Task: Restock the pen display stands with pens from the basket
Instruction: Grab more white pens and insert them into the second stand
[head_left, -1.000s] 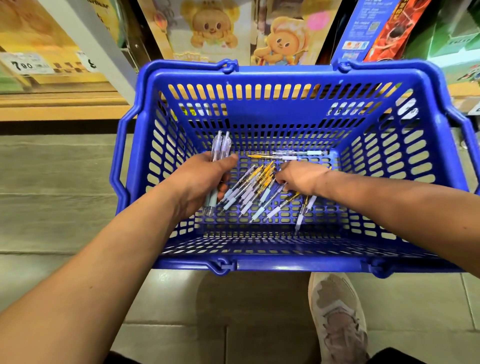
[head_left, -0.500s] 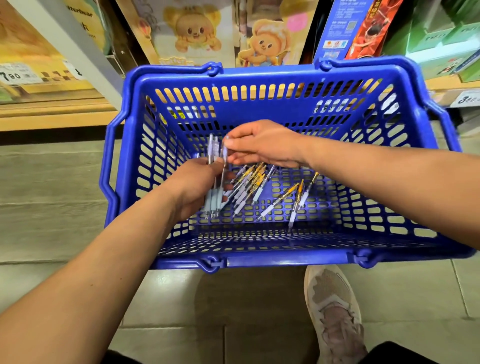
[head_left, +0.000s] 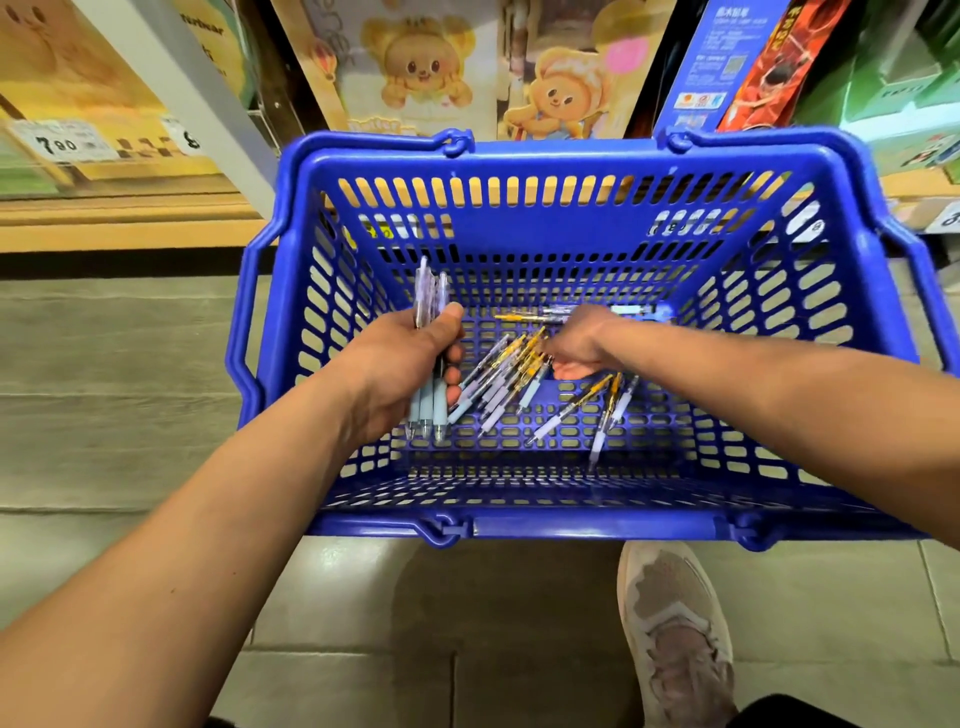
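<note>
A blue plastic basket (head_left: 571, 150) stands on the floor in front of me. My left hand (head_left: 400, 364) grips a small bundle of clear pens with pale blue grips (head_left: 428, 291), held upright inside the basket at its left. Loose pens with yellow and white barrels (head_left: 498, 379) lie in a pile on the basket floor. My right hand (head_left: 582, 338) reaches down to the right end of that pile, its fingers stretched onto the pens; the fingertips are partly hidden. A few more pens (head_left: 602, 400) lie to the right, and others (head_left: 524, 316) at the back.
Shop shelves with cartoon-bear boxes (head_left: 415, 67) and blue and red packages (head_left: 737, 62) rise behind the basket. A price tag (head_left: 62, 143) sits on the left shelf edge beside a white shelf post (head_left: 197, 93). My shoe (head_left: 675, 634) rests on the tile floor below the basket.
My right hand brought a pen up to the bundle in my left hand, then dropped back down to the pile. The bundle in my left hand has grown.
</note>
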